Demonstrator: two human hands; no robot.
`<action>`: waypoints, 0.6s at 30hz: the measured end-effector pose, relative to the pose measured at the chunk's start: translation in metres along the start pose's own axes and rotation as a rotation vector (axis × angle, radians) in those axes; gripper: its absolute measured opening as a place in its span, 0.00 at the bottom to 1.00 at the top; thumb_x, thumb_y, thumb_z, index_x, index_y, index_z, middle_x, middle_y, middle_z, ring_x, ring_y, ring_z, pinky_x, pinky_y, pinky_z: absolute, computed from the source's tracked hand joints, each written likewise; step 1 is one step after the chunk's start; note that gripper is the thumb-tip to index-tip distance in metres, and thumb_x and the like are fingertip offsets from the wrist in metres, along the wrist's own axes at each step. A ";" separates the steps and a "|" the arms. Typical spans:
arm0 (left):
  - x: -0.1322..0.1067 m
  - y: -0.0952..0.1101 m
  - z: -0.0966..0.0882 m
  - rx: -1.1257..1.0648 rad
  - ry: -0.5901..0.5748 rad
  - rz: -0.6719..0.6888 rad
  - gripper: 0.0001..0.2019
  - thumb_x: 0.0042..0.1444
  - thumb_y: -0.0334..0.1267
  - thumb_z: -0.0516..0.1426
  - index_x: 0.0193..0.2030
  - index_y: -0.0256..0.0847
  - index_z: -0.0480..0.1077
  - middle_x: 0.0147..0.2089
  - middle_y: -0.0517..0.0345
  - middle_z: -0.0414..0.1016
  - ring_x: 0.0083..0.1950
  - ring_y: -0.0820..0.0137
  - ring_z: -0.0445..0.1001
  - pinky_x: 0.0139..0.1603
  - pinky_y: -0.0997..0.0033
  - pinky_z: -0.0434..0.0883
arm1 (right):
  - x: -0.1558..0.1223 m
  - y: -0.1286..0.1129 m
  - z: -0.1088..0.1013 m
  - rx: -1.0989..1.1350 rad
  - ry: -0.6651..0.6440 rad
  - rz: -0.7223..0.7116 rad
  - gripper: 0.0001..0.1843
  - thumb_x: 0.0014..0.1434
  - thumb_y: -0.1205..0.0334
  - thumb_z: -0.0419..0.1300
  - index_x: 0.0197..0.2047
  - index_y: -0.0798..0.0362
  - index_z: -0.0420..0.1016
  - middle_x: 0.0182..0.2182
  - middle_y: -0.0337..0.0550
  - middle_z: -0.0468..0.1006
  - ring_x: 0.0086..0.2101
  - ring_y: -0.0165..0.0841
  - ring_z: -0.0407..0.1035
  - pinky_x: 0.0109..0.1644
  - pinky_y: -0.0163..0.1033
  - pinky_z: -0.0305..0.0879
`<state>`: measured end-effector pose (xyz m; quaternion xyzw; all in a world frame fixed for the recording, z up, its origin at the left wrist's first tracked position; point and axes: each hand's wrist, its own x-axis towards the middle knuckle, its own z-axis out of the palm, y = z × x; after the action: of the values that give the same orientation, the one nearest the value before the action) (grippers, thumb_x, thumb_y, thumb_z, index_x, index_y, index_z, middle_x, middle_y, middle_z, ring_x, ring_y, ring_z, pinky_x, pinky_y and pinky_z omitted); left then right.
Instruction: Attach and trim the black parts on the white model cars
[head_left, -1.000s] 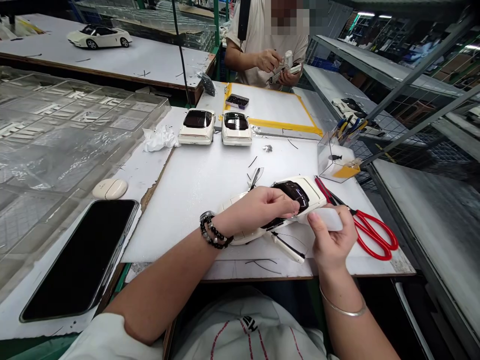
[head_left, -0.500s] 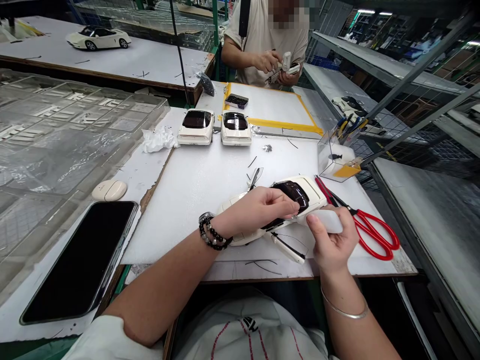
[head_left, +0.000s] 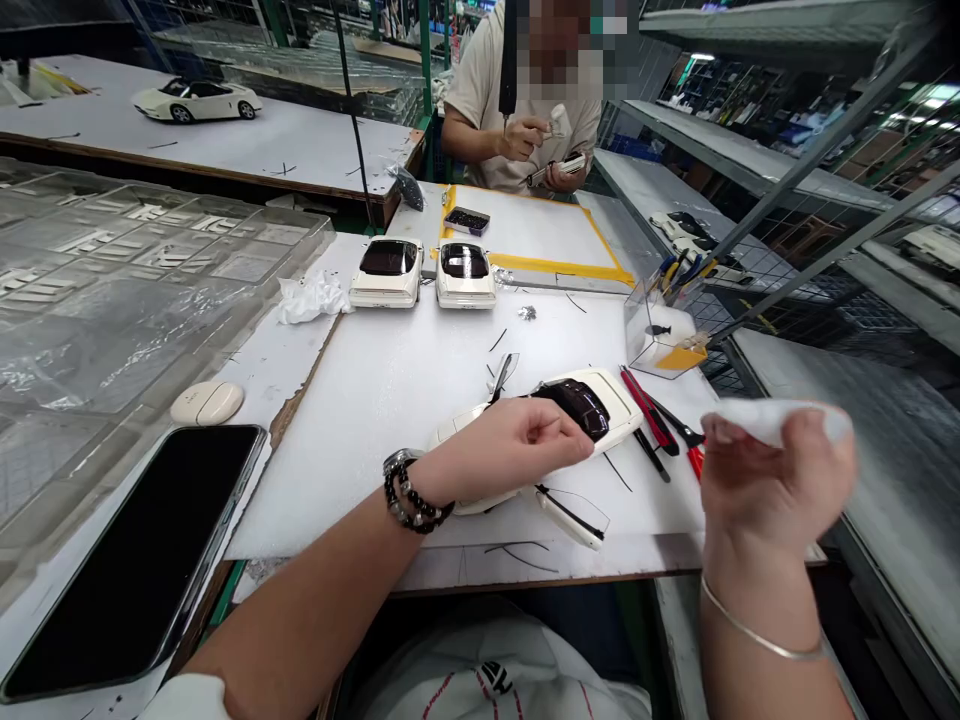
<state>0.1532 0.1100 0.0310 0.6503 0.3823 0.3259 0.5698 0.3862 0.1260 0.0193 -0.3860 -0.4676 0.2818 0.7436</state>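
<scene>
Nearest me, the white garment point(head_left: 525, 680) at the bottom edge carries a small dark logo that I cannot read, and a black phone point(head_left: 127, 560) lies face up on the left, with a white earbud case point(head_left: 206, 402) just beyond it. My left hand point(head_left: 517, 445) lies over the white model car point(head_left: 611, 392) in the middle of the foam mat point(head_left: 420, 370), fingers curled together and pressed on its dark roof; one car door point(head_left: 570, 515) hangs open toward me. My right hand point(head_left: 772, 480) is up off the table to the right, blurred, thumb and fingers pinching a white pad point(head_left: 765, 418). Red scissors point(head_left: 694, 458) lie beside the car. Farther back, a clear box point(head_left: 660, 335) holds hand tools with coloured handles point(head_left: 679, 270). Two more white cars point(head_left: 386, 272) sit side by side, and behind them a small dark tray point(head_left: 466, 220) holds tiny dark parts. A co-worker's hands point(head_left: 525, 135) hold small parts beyond.
</scene>
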 end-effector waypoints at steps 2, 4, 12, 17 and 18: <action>-0.002 0.002 0.001 0.061 -0.026 0.048 0.21 0.57 0.43 0.56 0.20 0.40 0.52 0.39 0.56 0.75 0.47 0.67 0.75 0.41 0.71 0.69 | 0.024 0.011 0.011 -0.097 -0.068 0.024 0.15 0.50 0.55 0.63 0.32 0.50 0.59 0.23 0.33 0.62 0.24 0.28 0.64 0.27 0.35 0.62; -0.004 0.003 0.002 0.125 -0.027 0.095 0.20 0.58 0.42 0.56 0.20 0.40 0.51 0.36 0.57 0.74 0.47 0.67 0.75 0.40 0.71 0.69 | 0.049 0.028 0.026 -0.240 -0.186 0.060 0.19 0.47 0.54 0.64 0.30 0.51 0.57 0.24 0.33 0.64 0.27 0.29 0.67 0.29 0.35 0.63; -0.008 0.008 0.010 0.297 -0.059 0.159 0.20 0.57 0.38 0.57 0.20 0.40 0.51 0.33 0.59 0.71 0.48 0.71 0.74 0.39 0.75 0.66 | 0.114 0.107 0.072 -0.732 -0.566 0.205 0.19 0.41 0.66 0.67 0.37 0.55 0.67 0.26 0.35 0.70 0.27 0.28 0.65 0.33 0.34 0.61; -0.009 0.011 0.011 0.370 -0.090 0.095 0.19 0.57 0.39 0.55 0.20 0.40 0.51 0.37 0.57 0.72 0.48 0.71 0.74 0.35 0.77 0.65 | 0.117 0.122 0.077 -0.903 -0.630 0.145 0.14 0.51 0.65 0.64 0.40 0.58 0.67 0.31 0.38 0.71 0.31 0.28 0.66 0.39 0.36 0.64; -0.009 0.012 0.010 0.378 -0.096 0.080 0.19 0.58 0.39 0.55 0.21 0.40 0.51 0.37 0.57 0.72 0.49 0.71 0.74 0.35 0.77 0.65 | 0.116 0.118 0.075 -0.925 -0.635 0.126 0.16 0.51 0.65 0.64 0.42 0.58 0.66 0.33 0.40 0.73 0.31 0.28 0.67 0.39 0.36 0.64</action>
<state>0.1591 0.0963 0.0411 0.7753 0.3830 0.2393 0.4416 0.3582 0.3037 -0.0042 -0.5952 -0.7193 0.1937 0.3014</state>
